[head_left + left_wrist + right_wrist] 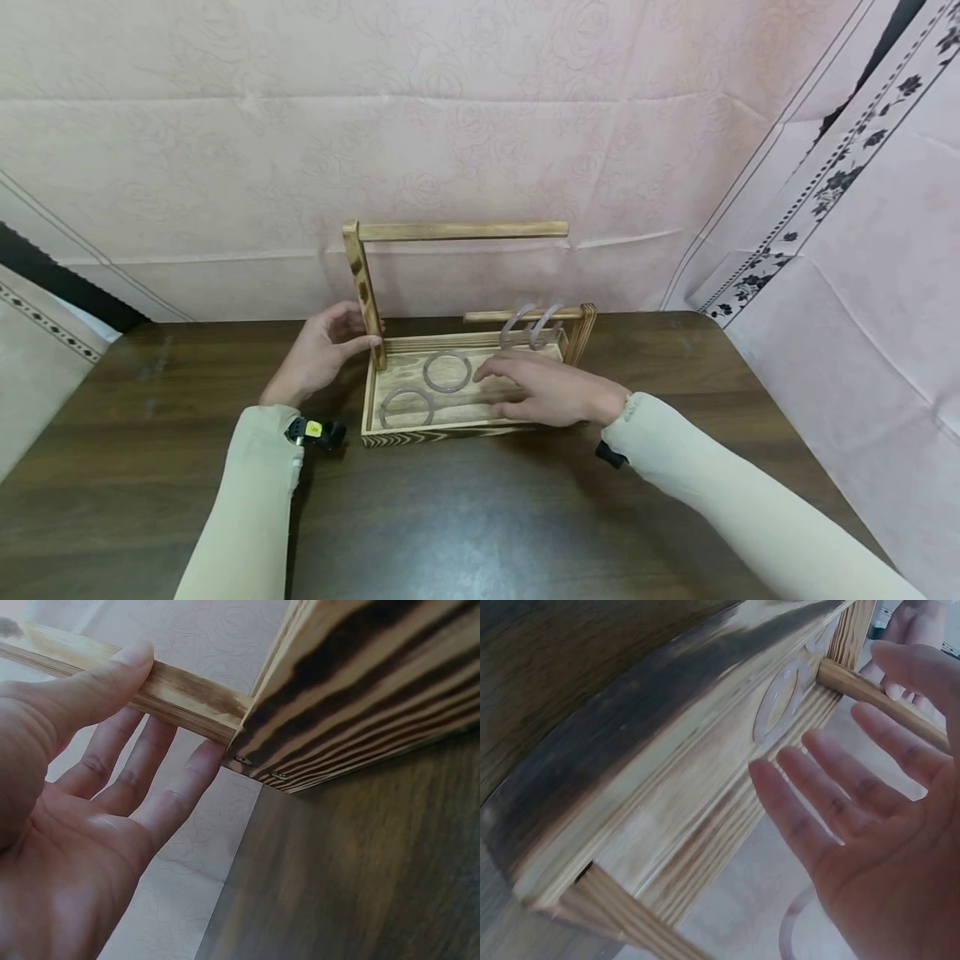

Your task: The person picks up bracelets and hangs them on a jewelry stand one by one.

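A wooden display stand has a shallow tray (435,437), a tall left post (365,287) with a long bar (465,231), and a lower bar (483,317) at the right. My left hand (318,352) holds the tall post near its base; in the left wrist view the thumb and fingers lie on opposite sides of the post (187,694). Two pale translucent bangles lie in the tray, one front left and a second bangle (468,372) behind it. Two more bangles (553,312) hang on the lower bar. Fingers spread, my right hand (555,389) hovers above the tray's right part, holding nothing.
The stand is on a dark brown wooden table (465,517), near its back edge. Pale pink patterned cloth (420,158) hangs behind it, with more cloth at the right bearing a black floral border (836,187).
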Demonstrator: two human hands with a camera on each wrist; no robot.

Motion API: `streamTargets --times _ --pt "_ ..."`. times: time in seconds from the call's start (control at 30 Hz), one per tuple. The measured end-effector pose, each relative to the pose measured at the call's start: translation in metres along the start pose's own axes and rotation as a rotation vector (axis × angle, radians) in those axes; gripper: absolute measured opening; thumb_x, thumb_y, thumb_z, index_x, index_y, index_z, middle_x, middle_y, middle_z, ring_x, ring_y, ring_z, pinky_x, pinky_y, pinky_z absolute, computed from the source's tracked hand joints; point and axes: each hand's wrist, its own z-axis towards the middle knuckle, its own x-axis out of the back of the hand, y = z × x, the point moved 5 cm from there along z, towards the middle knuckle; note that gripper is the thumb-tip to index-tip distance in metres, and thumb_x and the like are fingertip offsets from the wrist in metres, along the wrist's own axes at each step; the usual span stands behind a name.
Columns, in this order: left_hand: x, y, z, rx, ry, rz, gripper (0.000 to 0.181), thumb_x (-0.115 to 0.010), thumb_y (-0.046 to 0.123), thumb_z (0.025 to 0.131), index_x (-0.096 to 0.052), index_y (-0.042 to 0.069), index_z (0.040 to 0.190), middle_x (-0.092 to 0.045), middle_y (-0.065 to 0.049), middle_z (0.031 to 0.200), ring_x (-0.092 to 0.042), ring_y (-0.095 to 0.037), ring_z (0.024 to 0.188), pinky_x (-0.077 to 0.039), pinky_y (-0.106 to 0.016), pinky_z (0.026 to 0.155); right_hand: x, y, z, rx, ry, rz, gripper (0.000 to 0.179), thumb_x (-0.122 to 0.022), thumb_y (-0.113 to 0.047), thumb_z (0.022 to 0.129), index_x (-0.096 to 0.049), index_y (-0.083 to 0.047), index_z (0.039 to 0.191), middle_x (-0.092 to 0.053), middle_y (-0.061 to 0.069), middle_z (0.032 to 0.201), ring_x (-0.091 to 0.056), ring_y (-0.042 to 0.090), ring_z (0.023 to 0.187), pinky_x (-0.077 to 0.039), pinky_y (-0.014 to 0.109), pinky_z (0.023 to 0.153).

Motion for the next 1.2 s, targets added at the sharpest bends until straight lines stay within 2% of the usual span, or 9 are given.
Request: streamTargets --times 0.23,0.43,0.77,1.0,1.2 --pt "0.001 0.001 -0.001 0.004 0.002 0.003 0.031 -0.077 0.017 0.092 -0.065 0.007 0.119 -0.069 -0.010 0.114 -0.065 -0.011 0.099 -0.050 -0.021 0.085 0.000 -0.007 0.010 0.006 -0.003 -0.009 0.043 -0.067 -0.031 0.100 -0.056 -0.020 0.140 -0.057 -0.006 0.142 -0.050 0.019 0.138 -0.039 0.045 0.116" --pt "0.003 0.003 -0.001 0.004 0.003 0.013 0.032 -0.078 0.016 0.091 -0.065 0.008 0.119 -0.069 -0.011 0.115 -0.064 -0.014 0.099 -0.050 -0.023 0.087 0.000 -0.012 0.019 0.011 -0.041 0.002 0.043 -0.067 -0.031 0.099 -0.057 -0.020 0.139 -0.058 -0.007 0.141 -0.052 0.018 0.136 -0.042 0.041 0.113" --pt "0.000 0.001 -0.001 0.013 -0.006 0.026 0.032 -0.078 0.016 0.091 -0.065 0.009 0.119 -0.069 -0.011 0.117 -0.064 -0.017 0.102 -0.050 -0.024 0.088 -0.004 -0.021 0.033 0.029 -0.109 0.037 0.047 -0.067 -0.027 0.100 -0.054 -0.014 0.143 -0.058 0.003 0.143 -0.054 0.024 0.135 -0.043 0.044 0.113" --pt "0.000 0.001 -0.001 0.018 -0.001 0.024 0.031 -0.078 0.016 0.091 -0.065 0.009 0.119 -0.069 -0.011 0.116 -0.064 -0.016 0.101 -0.050 -0.024 0.088 -0.007 -0.028 0.043 0.047 -0.119 -0.038 0.049 -0.069 -0.026 0.098 -0.052 -0.016 0.143 -0.052 0.004 0.146 -0.054 0.026 0.134 -0.044 0.043 0.112" --pt "0.000 0.001 -0.001 0.011 -0.002 0.016 0.032 -0.078 0.016 0.091 -0.065 0.008 0.119 -0.069 -0.012 0.117 -0.065 -0.015 0.101 -0.050 -0.022 0.088 -0.009 -0.027 0.051 -0.002 -0.137 -0.104 0.054 -0.071 -0.030 0.096 -0.050 -0.023 0.145 -0.044 0.008 0.156 -0.045 0.027 0.143 -0.040 0.049 0.116"
